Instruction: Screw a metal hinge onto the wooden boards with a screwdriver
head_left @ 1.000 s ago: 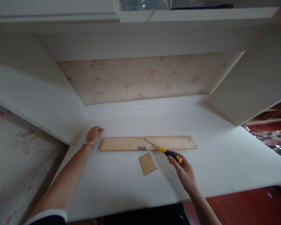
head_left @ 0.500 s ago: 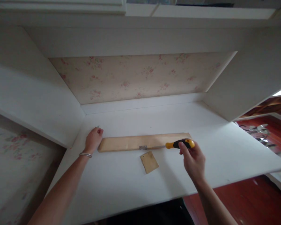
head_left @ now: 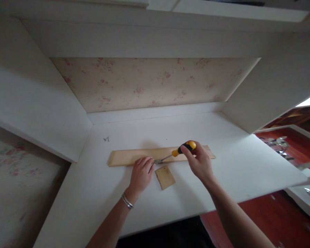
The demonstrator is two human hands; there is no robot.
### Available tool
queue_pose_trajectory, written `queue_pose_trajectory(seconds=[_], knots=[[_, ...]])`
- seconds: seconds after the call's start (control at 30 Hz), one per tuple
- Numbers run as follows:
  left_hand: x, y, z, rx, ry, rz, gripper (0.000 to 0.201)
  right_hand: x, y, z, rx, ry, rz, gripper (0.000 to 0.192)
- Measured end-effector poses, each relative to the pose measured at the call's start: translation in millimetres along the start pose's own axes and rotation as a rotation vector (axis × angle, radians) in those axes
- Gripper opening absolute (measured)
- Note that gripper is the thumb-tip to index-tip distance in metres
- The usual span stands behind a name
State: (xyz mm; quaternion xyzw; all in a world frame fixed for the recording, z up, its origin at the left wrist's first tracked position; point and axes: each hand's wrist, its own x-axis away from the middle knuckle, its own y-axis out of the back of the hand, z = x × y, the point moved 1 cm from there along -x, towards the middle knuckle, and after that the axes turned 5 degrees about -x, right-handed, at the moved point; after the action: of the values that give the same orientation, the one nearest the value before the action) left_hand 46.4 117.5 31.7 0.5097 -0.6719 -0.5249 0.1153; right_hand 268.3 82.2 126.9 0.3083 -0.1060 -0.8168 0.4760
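Pink-flowered wallpaper [head_left: 150, 82] beyond a white counter [head_left: 245, 162]; a floral panel [head_left: 12, 179] at lower left; at right, red floor [head_left: 281, 215] and blurred, shiny silvery objects [head_left: 279, 142]

The left hand [head_left: 142, 175] has a shiny silver bracelet [head_left: 127, 201] round its wrist, at seven o'clock; both lower arms [head_left: 237, 213] are bare.

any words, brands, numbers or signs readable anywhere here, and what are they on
No readable text in this view.
Yellow-and-black screwdriver: no legible brand; any marking would be too small or blurred to read.
Metal hinge: too small to tell if anything is stamped on it.
Long board and small wooden piece: no lettering visible.
Wallpaper: floral print only.
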Motion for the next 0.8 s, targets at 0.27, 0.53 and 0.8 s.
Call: queue_pose_trajectory(seconds=[0.27, 0.53, 0.8], knots=[[-5, -12.2, -11, -0.007, -0.041, 0.033, 0.027, -15, -1, 18, 0.183, 0.13, 0.147, 0.032], [-6, -9.6, -7, 0.0, -0.054, 0.084, 0.027, -39, -11, 54, 0.378, 0.326, 0.439, 0.017], [-59, 45.3, -17, 0.44, 0.009, 0.147, 0.03, -57, -24, 67, 0.449, 0.379, 0.548, 0.029]])
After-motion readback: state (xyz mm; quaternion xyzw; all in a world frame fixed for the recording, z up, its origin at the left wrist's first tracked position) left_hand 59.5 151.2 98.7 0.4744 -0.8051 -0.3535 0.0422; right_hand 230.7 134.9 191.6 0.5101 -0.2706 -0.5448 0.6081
